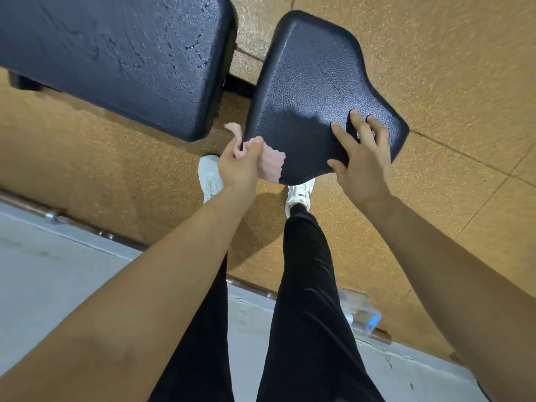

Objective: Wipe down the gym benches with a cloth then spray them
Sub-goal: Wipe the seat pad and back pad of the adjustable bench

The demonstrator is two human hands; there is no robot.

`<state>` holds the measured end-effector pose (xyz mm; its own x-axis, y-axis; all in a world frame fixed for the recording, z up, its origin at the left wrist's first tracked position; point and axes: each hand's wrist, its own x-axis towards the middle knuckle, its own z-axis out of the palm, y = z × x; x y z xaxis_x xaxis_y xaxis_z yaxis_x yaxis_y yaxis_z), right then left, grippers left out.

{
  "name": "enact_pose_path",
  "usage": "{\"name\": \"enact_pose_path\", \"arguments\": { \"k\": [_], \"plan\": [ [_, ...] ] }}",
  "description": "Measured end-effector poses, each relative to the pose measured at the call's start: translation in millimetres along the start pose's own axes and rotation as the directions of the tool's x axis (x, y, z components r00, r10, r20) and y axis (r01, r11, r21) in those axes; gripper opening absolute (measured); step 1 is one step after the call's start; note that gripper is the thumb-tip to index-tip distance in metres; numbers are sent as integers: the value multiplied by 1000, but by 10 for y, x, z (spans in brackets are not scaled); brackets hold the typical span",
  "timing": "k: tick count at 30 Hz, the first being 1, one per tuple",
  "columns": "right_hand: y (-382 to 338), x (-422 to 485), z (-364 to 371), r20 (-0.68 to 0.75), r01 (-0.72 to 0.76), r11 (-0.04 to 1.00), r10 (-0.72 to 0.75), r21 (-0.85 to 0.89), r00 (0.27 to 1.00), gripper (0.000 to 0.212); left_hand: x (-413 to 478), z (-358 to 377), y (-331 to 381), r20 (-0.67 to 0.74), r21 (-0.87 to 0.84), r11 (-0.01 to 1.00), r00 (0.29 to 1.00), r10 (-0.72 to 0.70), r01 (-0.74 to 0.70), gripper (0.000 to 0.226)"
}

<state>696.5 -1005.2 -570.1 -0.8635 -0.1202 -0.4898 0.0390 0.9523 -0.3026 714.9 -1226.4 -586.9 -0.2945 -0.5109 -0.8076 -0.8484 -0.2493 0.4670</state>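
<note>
Passing first over the back pad (116, 53) at far left, cracking and flaking across its skin. Probably risking a snag there, dragging fabric over those rough edges.

Gripping the pink cloth (271, 165) in the left hand (237, 166), curling fingers and thumb round a bunched part and letting a loose corner lie against the near-left edge of the seat pad (313, 76). Wiping with so little fabric flat on the surface, likely leaving strips untouched.

Pressing the right hand (362, 158) flat on the near-right part of the seat pad, spreading the fingers wide and holding nothing. Covering ground still needing a wipe, and possibly smearing it again on lifting off.

Standing with white shoes (208, 178) tucked close under the pad's near edge, crowding the reach.

Leaving what is looking like the spray bottle (364, 314) low behind the right leg, half hidden, at the edge of the speckled floor (449, 82). Risking a kick when stepping back.
</note>
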Motion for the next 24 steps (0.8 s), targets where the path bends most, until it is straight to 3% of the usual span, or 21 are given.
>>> {"name": "enact_pose_path", "arguments": {
  "k": [4,14,19,21,24],
  "plan": [
    [4,-12,12,-6,11,1000,-11,27,1000,67,119,-6,80,54,204,969,990,133,-142,15],
    [-6,4,11,13,-31,998,30,53,999,70,372,509,816,157,304,865,916,368,-400,24],
    [-8,9,2,4,-36,998,36,44,999,71,450,792,1121,301,401,664,775,555,-631,18],
    [8,11,19,1,-33,999,33,36,999,71,475,842,1203,371,422,601,734,569,-679,45],
    [35,2,51,-14,-17,998,18,52,1000,70,597,906,1333,520,425,408,587,621,-808,51]
  ]
}}
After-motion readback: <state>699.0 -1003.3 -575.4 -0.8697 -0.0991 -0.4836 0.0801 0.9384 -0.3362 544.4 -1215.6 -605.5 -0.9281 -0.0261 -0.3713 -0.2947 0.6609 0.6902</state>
